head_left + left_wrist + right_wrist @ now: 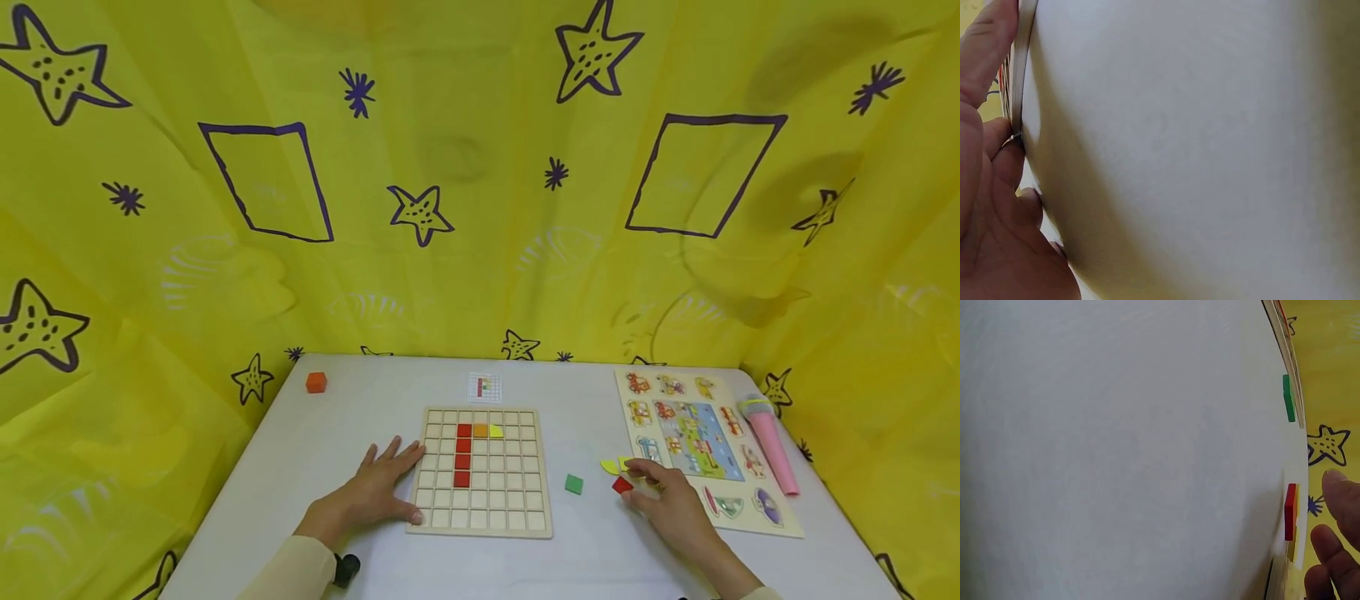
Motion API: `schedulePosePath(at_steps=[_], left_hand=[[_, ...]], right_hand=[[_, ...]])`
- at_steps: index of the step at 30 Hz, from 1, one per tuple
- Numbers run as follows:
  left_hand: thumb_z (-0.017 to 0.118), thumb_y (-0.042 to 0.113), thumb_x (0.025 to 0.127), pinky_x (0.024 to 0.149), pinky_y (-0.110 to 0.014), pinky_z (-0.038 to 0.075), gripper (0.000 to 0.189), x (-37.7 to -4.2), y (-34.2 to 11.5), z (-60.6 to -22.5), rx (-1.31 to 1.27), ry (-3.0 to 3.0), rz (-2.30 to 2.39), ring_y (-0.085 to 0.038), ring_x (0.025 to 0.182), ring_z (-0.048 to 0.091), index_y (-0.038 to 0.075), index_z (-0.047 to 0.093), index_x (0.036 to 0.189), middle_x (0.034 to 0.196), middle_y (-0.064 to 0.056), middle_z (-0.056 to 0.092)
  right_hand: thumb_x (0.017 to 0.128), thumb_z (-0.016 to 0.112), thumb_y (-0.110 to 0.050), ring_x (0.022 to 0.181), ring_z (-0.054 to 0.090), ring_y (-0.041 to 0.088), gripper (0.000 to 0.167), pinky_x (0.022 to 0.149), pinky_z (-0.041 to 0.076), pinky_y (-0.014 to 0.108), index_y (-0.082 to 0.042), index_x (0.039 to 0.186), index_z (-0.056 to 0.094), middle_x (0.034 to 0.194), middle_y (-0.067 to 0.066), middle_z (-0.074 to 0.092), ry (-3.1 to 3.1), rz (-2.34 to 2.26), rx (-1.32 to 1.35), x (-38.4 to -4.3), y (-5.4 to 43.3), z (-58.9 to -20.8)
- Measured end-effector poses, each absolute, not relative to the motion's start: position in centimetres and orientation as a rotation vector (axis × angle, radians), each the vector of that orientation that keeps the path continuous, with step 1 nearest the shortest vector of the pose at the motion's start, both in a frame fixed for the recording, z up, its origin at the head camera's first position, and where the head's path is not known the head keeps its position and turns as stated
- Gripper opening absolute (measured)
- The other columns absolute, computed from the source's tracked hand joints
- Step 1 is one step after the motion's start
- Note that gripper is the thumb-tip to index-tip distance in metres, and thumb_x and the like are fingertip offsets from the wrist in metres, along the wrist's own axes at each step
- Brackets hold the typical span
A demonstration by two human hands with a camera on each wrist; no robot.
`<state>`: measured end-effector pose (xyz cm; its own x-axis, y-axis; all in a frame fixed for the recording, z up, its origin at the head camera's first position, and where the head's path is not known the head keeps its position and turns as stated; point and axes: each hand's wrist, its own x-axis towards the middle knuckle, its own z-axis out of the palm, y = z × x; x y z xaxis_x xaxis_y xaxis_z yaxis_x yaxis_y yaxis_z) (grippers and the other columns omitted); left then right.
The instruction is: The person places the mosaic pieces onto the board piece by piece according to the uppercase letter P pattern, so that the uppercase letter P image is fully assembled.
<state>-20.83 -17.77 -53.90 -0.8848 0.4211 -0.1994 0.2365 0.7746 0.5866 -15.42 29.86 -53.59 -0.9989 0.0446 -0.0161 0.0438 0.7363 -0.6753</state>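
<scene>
My left hand point(375, 487) rests with spread fingers against the left edge of a wooden grid board point(483, 532); in the left wrist view its fingers point(1005, 153) touch the board's side point(1022, 56). On the grid stand a column of red squares point(462, 462), an orange square point(480, 431) and a yellow piece with one rounded corner point(496, 432). My right hand point(667, 504) hovers over loose tiles, thumb and fingertips apart with nothing between them in the right wrist view. Under it are a red tile point(1290, 512) and yellow pieces point(610, 467). A green tile point(573, 484) lies left of them.
Behind the board lies a small pattern card point(484, 387). An orange cube point(317, 382) sits at the back left. At right are a picture puzzle board point(720, 392) and a pink toy microphone point(772, 450). A yellow curtain point(480, 283) surrounds the white table point(352, 400).
</scene>
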Motion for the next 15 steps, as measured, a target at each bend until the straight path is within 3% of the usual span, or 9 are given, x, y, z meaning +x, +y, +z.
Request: schedulePosePath(at_steps=[4,9,15], left_hand=[[0.094,0.046,0.070,0.131,-0.065,-0.003,0.113,-20.7,-17.7,-53.8,0.478,2.647,0.826,-0.038,0.165,0.010,0.014,0.039,0.164,0.172,-0.005,0.034],[0.094,0.045,0.071,0.131,-0.065,-0.003,0.113,-20.5,-17.7,-53.9,0.471,2.645,0.822,-0.038,0.165,0.010,0.015,0.039,0.164,0.172,-0.004,0.034],[0.094,0.044,0.071,0.131,-0.064,-0.004,0.113,-20.5,-17.7,-54.0,0.492,2.653,0.807,-0.039,0.164,0.010,0.013,0.039,0.164,0.172,-0.006,0.035]], right_hand=[[0.089,0.083,-0.021,0.113,0.058,0.026,0.044,0.095,0.048,0.044,-0.010,0.130,0.071,0.122,0.005,0.074,-2.967,1.039,-0.049,-15.5,29.6,-54.1],[0.086,0.084,-0.013,0.102,0.061,0.023,0.031,0.081,0.046,0.039,-0.016,0.116,0.077,0.111,0.001,0.077,-2.989,0.924,-0.033,-15.9,28.8,-54.4],[0.086,0.082,-0.007,0.101,0.061,0.019,0.029,0.085,0.051,0.036,-0.017,0.114,0.078,0.111,-0.002,0.076,-2.977,0.984,0.063,-16.7,27.7,-54.6]])
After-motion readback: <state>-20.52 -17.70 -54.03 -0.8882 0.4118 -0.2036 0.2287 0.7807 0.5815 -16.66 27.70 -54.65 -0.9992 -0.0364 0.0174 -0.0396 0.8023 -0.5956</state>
